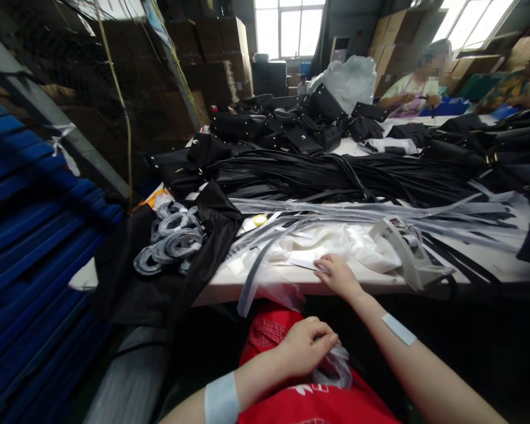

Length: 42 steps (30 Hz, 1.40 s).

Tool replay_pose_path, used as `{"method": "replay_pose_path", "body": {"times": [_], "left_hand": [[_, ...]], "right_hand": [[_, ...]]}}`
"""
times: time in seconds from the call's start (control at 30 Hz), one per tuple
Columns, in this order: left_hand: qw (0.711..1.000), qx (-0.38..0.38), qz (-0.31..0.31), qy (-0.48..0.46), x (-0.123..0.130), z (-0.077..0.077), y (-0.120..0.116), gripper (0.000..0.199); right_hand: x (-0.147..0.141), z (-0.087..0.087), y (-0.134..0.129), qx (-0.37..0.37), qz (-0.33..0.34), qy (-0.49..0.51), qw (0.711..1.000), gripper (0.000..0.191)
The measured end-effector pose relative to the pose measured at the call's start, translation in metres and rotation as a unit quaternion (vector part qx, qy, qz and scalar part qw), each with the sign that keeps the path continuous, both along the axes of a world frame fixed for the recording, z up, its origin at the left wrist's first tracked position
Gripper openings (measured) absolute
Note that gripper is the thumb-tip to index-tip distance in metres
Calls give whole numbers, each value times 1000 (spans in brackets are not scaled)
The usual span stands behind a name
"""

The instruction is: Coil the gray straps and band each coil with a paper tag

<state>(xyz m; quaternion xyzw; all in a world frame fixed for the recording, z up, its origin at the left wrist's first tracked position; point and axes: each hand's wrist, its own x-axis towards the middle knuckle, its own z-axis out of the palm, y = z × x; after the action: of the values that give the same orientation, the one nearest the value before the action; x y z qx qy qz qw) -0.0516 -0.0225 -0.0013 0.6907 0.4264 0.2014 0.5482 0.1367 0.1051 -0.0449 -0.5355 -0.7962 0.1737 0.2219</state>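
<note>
My left hand (307, 346) rests low over the red apron (322, 406), its fingers curled round a coil of clear-wrapped grey strap (339, 371). At the table's near edge, my right hand (339, 278) pinches a white paper slip (304, 261) lying on the tabletop. Crumpled clear plastic bags (335, 242) lie just beyond that hand, and a grey-white tape dispenser (408, 250) stands to its right. To the left, several similar coiled straps (176, 235) are piled on black cloth (132, 294).
Long plastic-sleeved strips (380, 212) and a bundle of black straps (291, 176) cross the table. Black bags (247, 126) are heaped behind. Blue stacked panels (35, 265) stand at left. Across the table, a person (417, 88) handles something dark. A yellow tape roll (260, 220) lies mid-table.
</note>
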Motion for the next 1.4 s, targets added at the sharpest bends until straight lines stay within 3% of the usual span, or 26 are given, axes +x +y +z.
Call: {"method": "replay_pose_path", "body": {"times": [0.13,0.23,0.5,0.67,0.83,1.13,1.4], "left_hand": [[1000,-10,18,19,3,-3,4,31],[999,-44,29,12,0,-7,8,31],[998,-53,29,31,1,-8,12,29],[997,-73,-23,21,-2,-5,15,33],[996,-74,-46,25,-1,2,13,33],[998,-62,-10,11,2,0,4,35],[996,-77,-26,21,2,1,5,35]], "right_hand": [[-7,-21,-6,43,-10,-13,999,23],[-3,-26,-6,55,-18,-16,998,26],[3,-16,4,53,18,-56,997,21],[0,-12,1,61,37,-91,993,18],[-4,-11,3,67,20,-114,991,24],[-12,-5,-3,69,6,-138,988,19],[-18,-5,-3,37,-15,-102,994,20]]}}
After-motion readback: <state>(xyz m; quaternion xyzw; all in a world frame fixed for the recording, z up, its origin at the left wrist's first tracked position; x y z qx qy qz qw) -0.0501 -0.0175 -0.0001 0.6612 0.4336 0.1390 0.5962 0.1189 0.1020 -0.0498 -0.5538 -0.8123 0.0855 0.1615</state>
